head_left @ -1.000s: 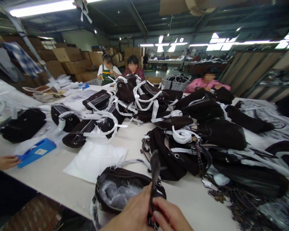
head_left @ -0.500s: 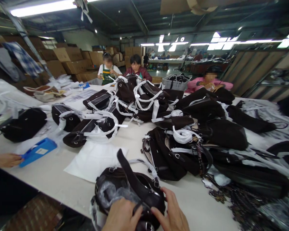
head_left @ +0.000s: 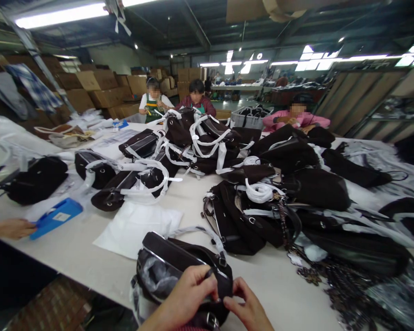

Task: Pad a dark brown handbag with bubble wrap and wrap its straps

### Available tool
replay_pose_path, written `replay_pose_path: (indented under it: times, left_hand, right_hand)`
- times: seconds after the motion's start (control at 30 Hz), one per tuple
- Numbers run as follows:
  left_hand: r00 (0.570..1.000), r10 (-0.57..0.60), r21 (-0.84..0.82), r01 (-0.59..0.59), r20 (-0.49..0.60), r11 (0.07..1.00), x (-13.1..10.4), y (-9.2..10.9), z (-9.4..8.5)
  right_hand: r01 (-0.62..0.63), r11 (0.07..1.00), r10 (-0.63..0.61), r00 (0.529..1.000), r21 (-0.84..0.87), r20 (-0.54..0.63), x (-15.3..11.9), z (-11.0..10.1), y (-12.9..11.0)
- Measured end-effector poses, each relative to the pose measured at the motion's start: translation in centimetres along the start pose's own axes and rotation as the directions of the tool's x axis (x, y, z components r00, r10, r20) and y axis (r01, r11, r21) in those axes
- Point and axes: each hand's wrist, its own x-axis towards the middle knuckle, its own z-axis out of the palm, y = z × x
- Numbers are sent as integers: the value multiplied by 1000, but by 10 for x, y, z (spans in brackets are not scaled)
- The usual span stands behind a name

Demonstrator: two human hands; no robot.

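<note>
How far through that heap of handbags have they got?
Looks done: several dark bags across the table already have white wrapping on their straps. In hand: the left hand and right hand grip a stuffed dark brown handbag at the table's edge. Left: probably the unwrapped pile of bags to the right.

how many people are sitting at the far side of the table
3: one in a green apron, one in dark red beside them, one in pink far right. Others may be hidden.
</note>
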Motion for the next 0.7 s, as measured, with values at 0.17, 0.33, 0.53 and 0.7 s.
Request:
replay_pose_path:
  times: [0.17, 0.33, 0.53, 0.7]
  left_hand:
    - [998, -65, -186, 62, -7, 981, 6, -2, -2]
    - [984, -180, -519, 150, -8, 841, 23, -4, -11]
    - [937, -345, -571, 257, -50, 779, 38, -14, -40]
    - [893, -410, -599, 228, -186, 767, 6, -5, -112]
  right_hand:
    - [-125, 992, 124, 987, 4, 105, -1, -2, 1]
    - [-90, 986, 114, 979, -141, 167, -5, -15, -14]
    - [175, 925, -95, 966, -336, 239, -5, -42, -38]
    - [157, 923, -89, 975, -351, 202, -6, -91, -28]
